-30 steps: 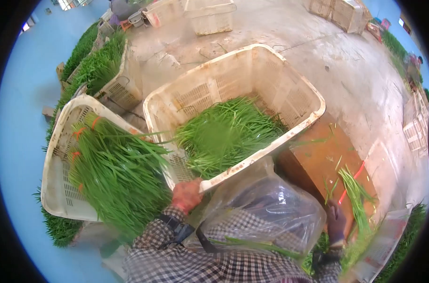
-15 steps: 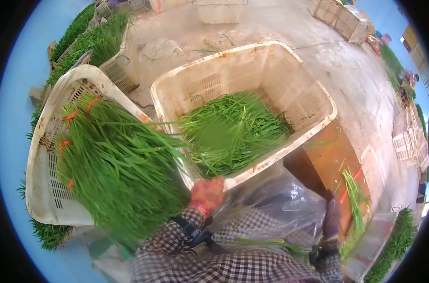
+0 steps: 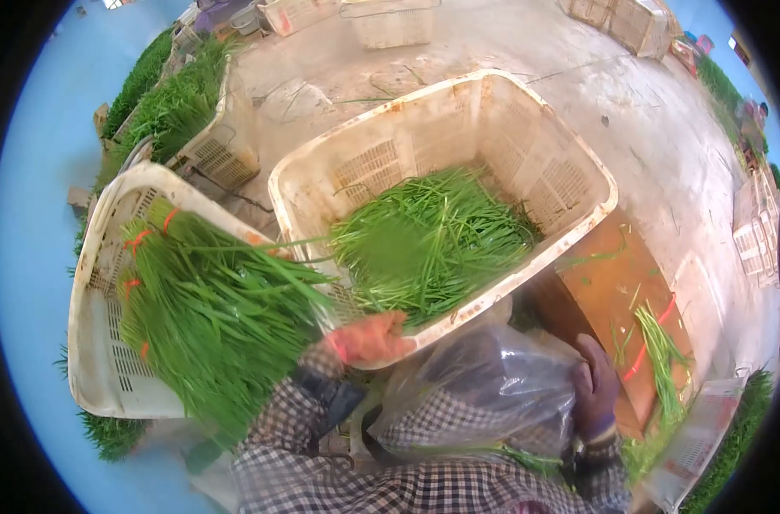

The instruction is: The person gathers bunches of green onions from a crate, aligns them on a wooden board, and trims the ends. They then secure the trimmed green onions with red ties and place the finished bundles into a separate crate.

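Observation:
My left hand point(image 3: 375, 338), in an orange-red glove, grips the near rim of the large white basket point(image 3: 493, 310) at its lower corner. Loose green stalks point(image 3: 441, 240) lie inside that basket. To its left, a second white basket point(image 3: 94, 360) holds green bunches point(image 3: 227, 317) tied with red bands. My right hand point(image 3: 594, 390), in a dark purple glove, is at the right edge of the clear plastic sheet point(image 3: 510, 385) over my lap. Its fingers are bent, and whether they grip the plastic is unclear.
A brown board point(image 3: 613, 300) lies to the right, with loose stalks point(image 3: 660, 343) and a red band point(image 3: 649, 338) on it. More crates of greens point(image 3: 184, 103) stand at the upper left, and white crates point(image 3: 390, 24) at the back. A person point(image 3: 754, 120) is far right.
The view has shifted slightly. My left hand has turned flatter along the basket rim. My right hand has moved up a little beside the plastic, with more of its fingers showing.

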A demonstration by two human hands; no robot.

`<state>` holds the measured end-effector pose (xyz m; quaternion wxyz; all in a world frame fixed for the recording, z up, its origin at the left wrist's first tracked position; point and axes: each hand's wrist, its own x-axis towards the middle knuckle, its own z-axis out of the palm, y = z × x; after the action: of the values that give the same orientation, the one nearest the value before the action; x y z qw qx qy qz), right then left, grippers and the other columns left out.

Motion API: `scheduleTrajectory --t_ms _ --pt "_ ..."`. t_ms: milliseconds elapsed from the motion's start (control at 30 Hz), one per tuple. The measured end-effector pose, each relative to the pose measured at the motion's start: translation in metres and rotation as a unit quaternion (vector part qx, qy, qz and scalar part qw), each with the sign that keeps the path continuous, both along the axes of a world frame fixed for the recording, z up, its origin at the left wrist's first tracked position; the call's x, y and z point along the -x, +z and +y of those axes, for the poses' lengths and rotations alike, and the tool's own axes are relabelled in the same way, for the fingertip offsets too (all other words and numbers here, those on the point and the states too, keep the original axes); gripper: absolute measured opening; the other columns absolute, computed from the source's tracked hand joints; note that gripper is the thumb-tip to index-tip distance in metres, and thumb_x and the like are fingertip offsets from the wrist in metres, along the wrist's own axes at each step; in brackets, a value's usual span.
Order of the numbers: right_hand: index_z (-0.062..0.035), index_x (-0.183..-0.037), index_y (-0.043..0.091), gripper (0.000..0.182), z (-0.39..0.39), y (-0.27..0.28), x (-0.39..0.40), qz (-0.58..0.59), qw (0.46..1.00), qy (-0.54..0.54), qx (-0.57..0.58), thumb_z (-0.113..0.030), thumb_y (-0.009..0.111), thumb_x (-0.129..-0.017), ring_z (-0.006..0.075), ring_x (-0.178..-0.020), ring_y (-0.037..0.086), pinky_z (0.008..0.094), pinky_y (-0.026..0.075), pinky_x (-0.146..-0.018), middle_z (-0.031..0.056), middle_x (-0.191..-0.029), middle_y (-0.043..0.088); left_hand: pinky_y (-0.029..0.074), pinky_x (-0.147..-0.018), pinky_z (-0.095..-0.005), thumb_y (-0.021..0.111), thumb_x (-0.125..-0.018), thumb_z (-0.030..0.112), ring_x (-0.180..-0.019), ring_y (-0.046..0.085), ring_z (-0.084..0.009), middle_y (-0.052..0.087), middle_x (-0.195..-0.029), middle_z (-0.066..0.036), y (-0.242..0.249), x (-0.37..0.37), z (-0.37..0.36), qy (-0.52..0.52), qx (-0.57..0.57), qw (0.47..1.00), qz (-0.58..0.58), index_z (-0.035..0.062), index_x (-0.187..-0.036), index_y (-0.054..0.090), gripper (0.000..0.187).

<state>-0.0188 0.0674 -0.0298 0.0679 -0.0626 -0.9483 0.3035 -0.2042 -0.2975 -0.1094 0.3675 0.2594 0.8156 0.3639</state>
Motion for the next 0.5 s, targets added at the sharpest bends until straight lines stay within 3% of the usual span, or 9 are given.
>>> scheduleTrajectory --t_ms 33,133,233,333,433,500 --pt "0.0017 -0.12 0.047 0.032 -0.003 0.003 0.008 0.053 0.996 0.031 -0.069 -0.007 0.049 -0.089 0.0378 -0.107 0.054 0.0437 0.045 -0.091 0.0224 -0.117 0.055 0.044 -0.093 -0.0384 0.061 -0.08 0.043 -0.112 0.053 -0.0294 0.054 -0.121 -0.019 0.002 0.021 0.004 0.008 -0.039 0.999 -0.035 0.0041 -0.124 0.048 0.06" --pt "0.0033 -0.119 0.053 0.036 0.003 -0.005 0.014 0.016 0.997 -0.044 0.055 -0.012 0.049 -0.087 0.0313 -0.116 0.051 0.0375 0.037 -0.1 0.0189 -0.121 0.056 0.043 -0.096 -0.0371 0.063 -0.078 0.047 -0.117 0.05 -0.0291 0.051 -0.126 -0.019 -0.006 0.095 0.028 0.108 -0.009 0.993 0.042 0.0034 -0.127 0.045 0.068" --pt "0.004 -0.117 0.056 0.038 0.01 -0.005 0.025 -0.015 0.996 -0.062 0.069 -0.017 0.048 -0.087 0.03 -0.117 0.05 0.0372 0.035 -0.102 0.0187 -0.122 0.056 0.042 -0.1 -0.0359 0.065 -0.076 0.051 -0.123 0.046 -0.0289 0.047 -0.132 -0.019 -0.039 0.161 0.038 0.181 0.192 0.943 0.203 0.0028 -0.131 0.042 0.077" --pt "0.0044 -0.116 0.057 0.041 0.012 -0.007 0.034 -0.051 0.988 -0.109 0.094 -0.024 0.046 -0.089 0.0311 -0.115 0.051 0.0394 0.036 -0.101 0.0191 -0.12 0.057 0.043 -0.1 -0.0368 0.071 -0.072 0.047 -0.126 0.044 -0.0279 0.045 -0.135 -0.019 -0.089 0.197 0.026 0.113 0.476 0.823 0.289 0.0043 -0.133 0.04 0.081" --pt "0.0044 -0.113 0.059 0.046 0.015 -0.014 0.037 -0.064 0.988 -0.118 0.081 -0.034 0.046 -0.091 0.0324 -0.114 0.052 0.0402 0.036 -0.101 0.0194 -0.118 0.058 0.04 -0.102 -0.0385 0.074 -0.073 0.036 -0.128 0.042 -0.0292 0.043 -0.137 -0.019 -0.133 0.208 -0.008 0.082 0.526 0.831 0.162 0.0047 -0.132 0.042 0.074" --pt "0.0048 -0.111 0.059 0.046 0.012 -0.009 0.045 -0.08 0.985 -0.124 0.092 -0.034 0.046 -0.092 0.0323 -0.113 0.052 0.0402 0.036 -0.1 0.0197 -0.118 0.058 0.043 -0.099 -0.0395 0.073 -0.074 0.027 -0.121 0.048 -0.0314 0.05 -0.128 -0.019 -0.155 0.211 -0.022 0.084 0.542 0.833 0.066 0.0037 -0.124 0.051 0.059"
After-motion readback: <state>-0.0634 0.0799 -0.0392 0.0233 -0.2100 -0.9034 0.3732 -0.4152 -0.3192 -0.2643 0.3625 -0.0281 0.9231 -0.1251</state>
